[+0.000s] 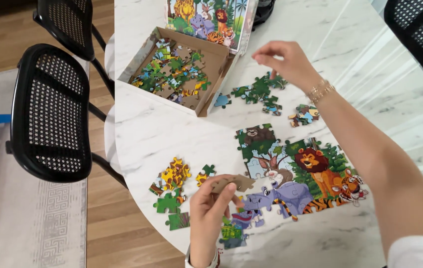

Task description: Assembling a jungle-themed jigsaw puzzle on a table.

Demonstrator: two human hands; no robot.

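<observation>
The left hand [209, 211] pinches a brown-backed puzzle piece [231, 183] beside the partly joined animal picture [301, 173]. The right hand [286, 62], fingers loosely curled and holding nothing, hovers over a green cluster [258, 89]. Many pieces remain in the box [174, 72] and scattered on the counter [172, 129].

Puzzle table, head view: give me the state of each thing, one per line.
Puzzle box: open, loose pieces inside.
Box lid: propped upright behind the box.
Assembled puzzle: partly joined, flat on the marble table.
Brown puzzle piece: pinched in left hand, blank side up.
Right hand: fingers over green pieces, grip unclear.
</observation>
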